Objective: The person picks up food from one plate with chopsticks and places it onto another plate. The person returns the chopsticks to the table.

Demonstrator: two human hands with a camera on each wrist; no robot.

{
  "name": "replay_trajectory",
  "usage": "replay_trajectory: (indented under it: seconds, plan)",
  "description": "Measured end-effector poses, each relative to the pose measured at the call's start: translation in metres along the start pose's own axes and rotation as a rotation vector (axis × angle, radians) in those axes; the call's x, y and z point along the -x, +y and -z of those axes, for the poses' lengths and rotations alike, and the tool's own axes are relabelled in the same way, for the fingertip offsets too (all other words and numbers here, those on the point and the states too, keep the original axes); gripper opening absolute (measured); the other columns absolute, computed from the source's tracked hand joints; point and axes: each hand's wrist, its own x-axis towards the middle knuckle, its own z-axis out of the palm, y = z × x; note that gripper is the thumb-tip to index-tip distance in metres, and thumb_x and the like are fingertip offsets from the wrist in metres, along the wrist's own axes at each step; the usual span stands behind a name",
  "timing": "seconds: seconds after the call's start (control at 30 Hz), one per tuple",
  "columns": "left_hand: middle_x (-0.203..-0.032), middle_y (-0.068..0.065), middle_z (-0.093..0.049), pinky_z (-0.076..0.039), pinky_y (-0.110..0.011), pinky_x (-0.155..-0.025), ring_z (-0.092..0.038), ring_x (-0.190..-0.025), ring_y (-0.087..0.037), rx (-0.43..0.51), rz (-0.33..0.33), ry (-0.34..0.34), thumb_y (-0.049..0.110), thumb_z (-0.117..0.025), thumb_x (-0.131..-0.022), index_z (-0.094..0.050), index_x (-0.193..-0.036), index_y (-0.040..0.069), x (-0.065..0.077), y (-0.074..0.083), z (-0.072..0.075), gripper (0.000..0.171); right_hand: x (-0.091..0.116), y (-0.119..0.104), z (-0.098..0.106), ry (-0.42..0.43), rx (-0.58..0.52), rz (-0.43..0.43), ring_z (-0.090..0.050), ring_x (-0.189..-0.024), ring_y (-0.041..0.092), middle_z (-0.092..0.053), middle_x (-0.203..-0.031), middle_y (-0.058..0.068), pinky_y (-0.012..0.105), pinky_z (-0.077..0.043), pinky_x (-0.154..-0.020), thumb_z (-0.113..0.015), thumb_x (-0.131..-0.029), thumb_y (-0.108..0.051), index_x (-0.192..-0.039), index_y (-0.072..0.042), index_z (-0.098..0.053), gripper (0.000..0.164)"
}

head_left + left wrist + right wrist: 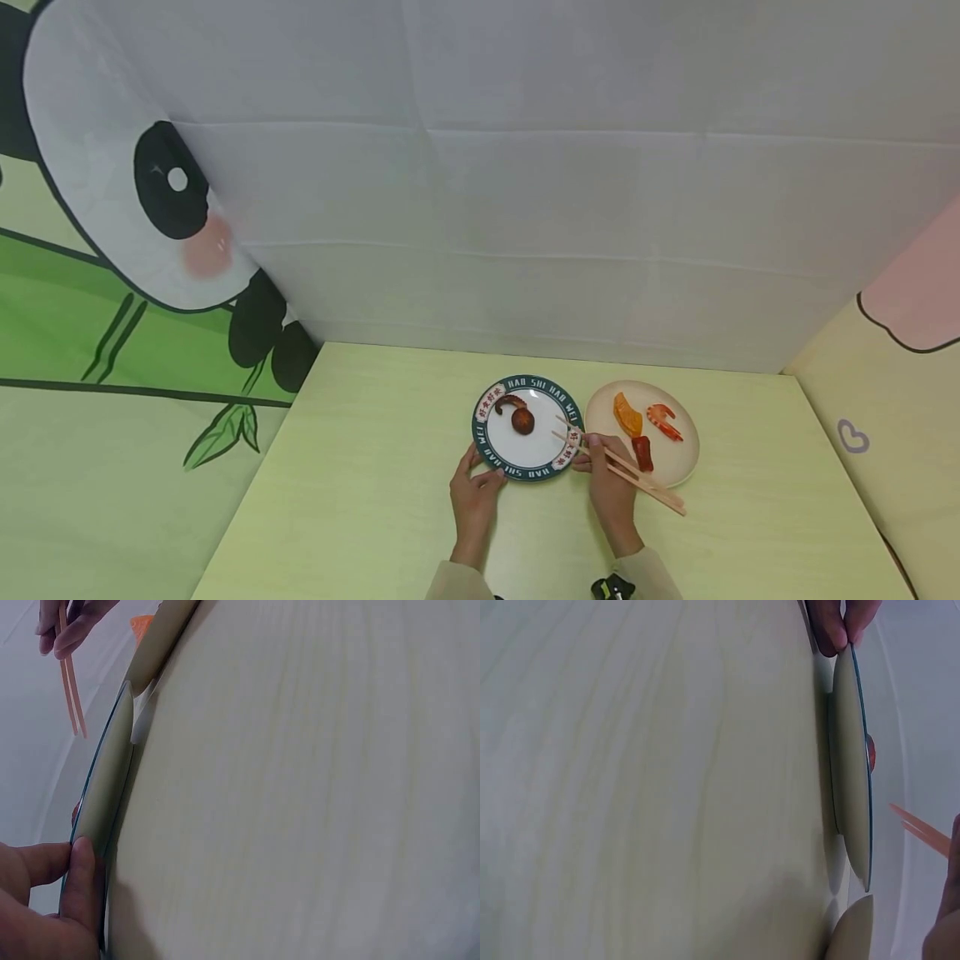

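Note:
A white plate point(525, 454) with a dark teal, lettered rim stands at the table's middle. On it lie a round brown piece point(522, 421) and a curved dark-brown piece point(510, 402) like a tentacle. My left hand point(476, 500) pinches the rim at its near left; the left wrist view shows thumb and finger at the edge point(105, 787). Wooden chopsticks point(666, 497) are held in my right hand point(611, 483), their tips slightly apart over the plate's right side with nothing between them. In the right wrist view the chopsticks point(926, 832) hover above the plate's surface.
Right beside it, a cream plate point(678, 467) holds an orange piece point(627, 415), a shrimp point(663, 421) and a dark-red piece point(642, 453). The pale wooden table point(360, 500) meets a white cloth backdrop point(525, 208) behind. A printed cloth hangs at the left.

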Motion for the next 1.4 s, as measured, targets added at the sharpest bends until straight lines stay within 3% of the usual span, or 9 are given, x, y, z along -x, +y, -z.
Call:
replay_trajectory:
  seconds: [0.33,0.53,0.97,1.13,1.4]
  plan:
    - [-0.127,-0.022,-0.059,-0.062,-0.024,-0.069,-0.072,-0.088,-0.021,-0.014,-0.014,-0.006,-0.011,-0.075,-0.083,-0.051,-0.152,-0.005,0.0,0.0,0.0,0.073,-0.003,0.005,-0.004,-0.061,-0.038,0.07,-0.073,-0.067,0.016,-0.062,-0.091,0.032,0.025,-0.062,-0.061,-0.06,-0.104,0.003,-0.108,0.016,-0.072,0.018]
    - [-0.126,-0.023,-0.057,-0.062,-0.025,-0.068,-0.072,-0.085,-0.019,-0.009,-0.024,-0.003,-0.01,-0.075,-0.083,-0.052,-0.151,-0.005,-0.001,-0.002,-0.001,0.072,-0.005,0.009,-0.006,-0.11,-0.032,0.071,-0.074,-0.068,0.031,-0.063,-0.091,0.03,0.025,-0.063,-0.062,-0.06,-0.105,0.001,-0.106,0.011,-0.074,0.017]
    - [-0.127,-0.023,-0.057,-0.061,-0.024,-0.069,-0.072,-0.087,-0.021,-0.002,-0.018,-0.011,-0.011,-0.075,-0.084,-0.051,-0.152,-0.004,-0.001,-0.003,-0.001,0.072,-0.007,0.019,-0.012,-0.158,-0.048,0.105,-0.071,-0.064,0.025,-0.061,-0.085,0.028,0.022,-0.062,-0.06,-0.063,-0.102,0.004,-0.104,0.015,-0.073,0.015]
    - [-0.128,-0.023,-0.056,-0.062,-0.025,-0.069,-0.071,-0.087,-0.02,-0.009,-0.012,-0.009,-0.011,-0.074,-0.084,-0.051,-0.152,-0.004,-0.002,-0.003,-0.002,0.072,-0.009,0.021,-0.012,-0.188,-0.013,0.132,-0.069,-0.062,0.032,-0.062,-0.084,0.021,0.025,-0.063,-0.059,-0.064,-0.102,0.003,-0.102,0.012,-0.074,0.014]
    - [-0.128,-0.023,-0.056,-0.062,-0.024,-0.069,-0.072,-0.088,-0.02,-0.013,-0.008,-0.01,-0.011,-0.074,-0.084,-0.051,-0.152,-0.004,-0.004,-0.005,-0.002,0.073,-0.009,0.021,-0.015,-0.24,0.01,0.144,-0.068,-0.065,0.036,-0.062,-0.086,0.02,0.03,-0.063,-0.057,-0.064,-0.101,0.004,-0.103,0.012,-0.073,0.012]
